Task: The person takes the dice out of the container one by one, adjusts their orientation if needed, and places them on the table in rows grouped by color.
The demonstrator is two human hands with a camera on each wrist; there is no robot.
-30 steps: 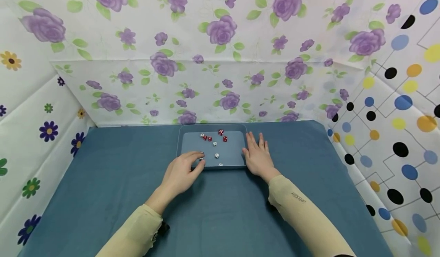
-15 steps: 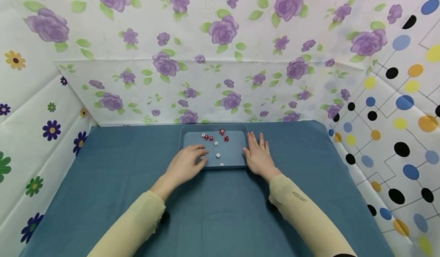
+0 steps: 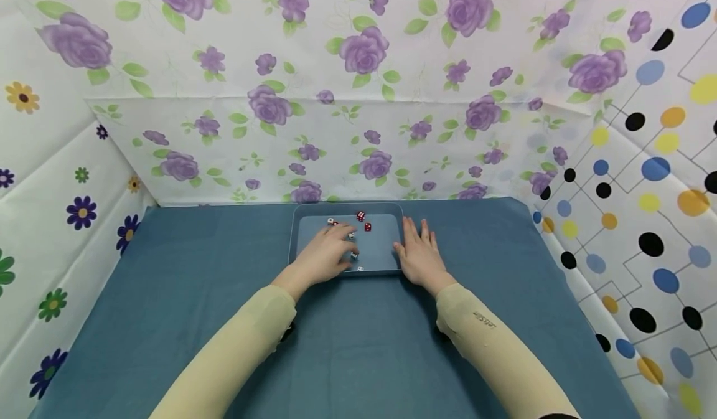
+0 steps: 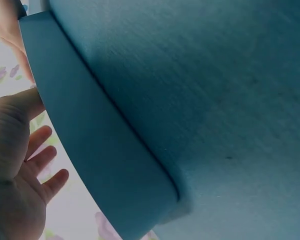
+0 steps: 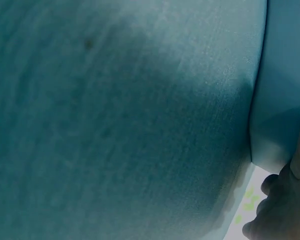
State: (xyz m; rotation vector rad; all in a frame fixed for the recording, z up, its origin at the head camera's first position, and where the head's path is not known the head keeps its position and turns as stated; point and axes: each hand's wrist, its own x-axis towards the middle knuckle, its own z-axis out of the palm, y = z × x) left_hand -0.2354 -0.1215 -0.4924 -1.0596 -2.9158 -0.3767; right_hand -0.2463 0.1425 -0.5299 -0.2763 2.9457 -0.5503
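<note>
A shallow blue tray (image 3: pixel 392 244) lies at the back of the table with several small red and white dice in it. My left hand (image 3: pixel 319 257) reaches over its front left part, thumb and fingertips spread around a white die (image 3: pixel 354 255). Contact with that die is too small to make out. Beyond the fingers lie another white die (image 3: pixel 351 236) and a red die (image 3: pixel 367 226). My right hand (image 3: pixel 420 258) rests along the tray's right edge, fingers stretched forward. In the left wrist view, the left hand (image 4: pixel 15 150) is beside the tray's outer wall (image 4: pixel 100 120).
A blue cloth (image 3: pixel 358 357) covers the table. Behind it hangs a flowered sheet (image 3: pixel 313 83), with a daisy-print sheet (image 3: pixel 56 244) at left and a dotted sheet (image 3: pixel 627 220) at right. A loose white die (image 3: pixel 360 269) sits by the tray's front wall.
My left hand has moved right across the tray, from one white die to another. The first die and some red ones are now hidden behind it. The right hand stays put.
</note>
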